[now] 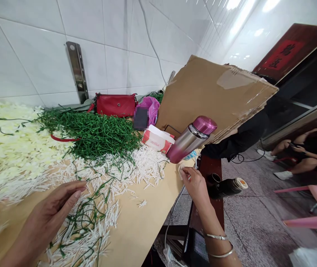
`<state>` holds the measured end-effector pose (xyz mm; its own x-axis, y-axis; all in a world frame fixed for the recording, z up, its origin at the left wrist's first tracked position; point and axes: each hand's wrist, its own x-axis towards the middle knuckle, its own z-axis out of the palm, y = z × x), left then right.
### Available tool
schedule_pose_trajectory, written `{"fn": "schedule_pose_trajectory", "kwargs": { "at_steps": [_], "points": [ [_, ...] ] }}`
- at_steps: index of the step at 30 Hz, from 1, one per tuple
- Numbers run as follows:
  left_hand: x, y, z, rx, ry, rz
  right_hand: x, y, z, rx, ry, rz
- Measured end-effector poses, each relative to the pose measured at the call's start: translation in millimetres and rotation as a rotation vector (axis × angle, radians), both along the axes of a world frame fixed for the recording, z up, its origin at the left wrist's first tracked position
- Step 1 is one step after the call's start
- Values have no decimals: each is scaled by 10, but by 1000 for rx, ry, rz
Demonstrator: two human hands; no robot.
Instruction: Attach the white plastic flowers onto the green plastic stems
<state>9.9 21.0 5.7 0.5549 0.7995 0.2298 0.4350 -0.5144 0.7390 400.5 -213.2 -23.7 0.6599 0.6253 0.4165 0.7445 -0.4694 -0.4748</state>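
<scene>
My left hand (51, 209) hovers over the near left of the table, fingers outstretched and thumb apart from them. Beneath and beside it lie loose green plastic stems (87, 211) and a scatter of thin white flower stamens (112, 215). At the table's right edge, my right hand (196, 184) pinches a small pale crumpled piece (180, 170), partly hidden by the fingers. Just beyond that hand, a pink and silver thermos (190, 139) stands, looking tilted in this view. Two bangles (219, 246) circle the right wrist.
Pale yellow petals (10, 144) heap at left, beside a green stem pile (105, 135). Behind are a red purse (116, 105), a purple bag (153, 107) and a tissue pack (157, 140). A cardboard sheet (208, 92) stands at right; a black flask (225, 188) lies on a bench.
</scene>
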Motion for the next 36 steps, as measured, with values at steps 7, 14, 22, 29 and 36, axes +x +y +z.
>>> {"fn": "schedule_pose_trajectory", "kwargs": {
  "at_steps": [7, 14, 22, 29, 36],
  "points": [
    [-19, 11, -24, -6, 5, -7, -76, -58, 28, 82, 112, -65],
    [-16, 26, -46, -13, -14, -2, 162, -148, 172, 288, 213, -248],
    [-54, 61, -125, 0, -9, -12, 352, -105, 385, 572, 232, -289],
    [-29, 22, -73, 19, -36, -17, 519, 111, 603, 764, 213, -233],
    [-29, 10, -72, 33, -59, -18, 963, 537, 685, 802, 393, -43]
  ]
}}
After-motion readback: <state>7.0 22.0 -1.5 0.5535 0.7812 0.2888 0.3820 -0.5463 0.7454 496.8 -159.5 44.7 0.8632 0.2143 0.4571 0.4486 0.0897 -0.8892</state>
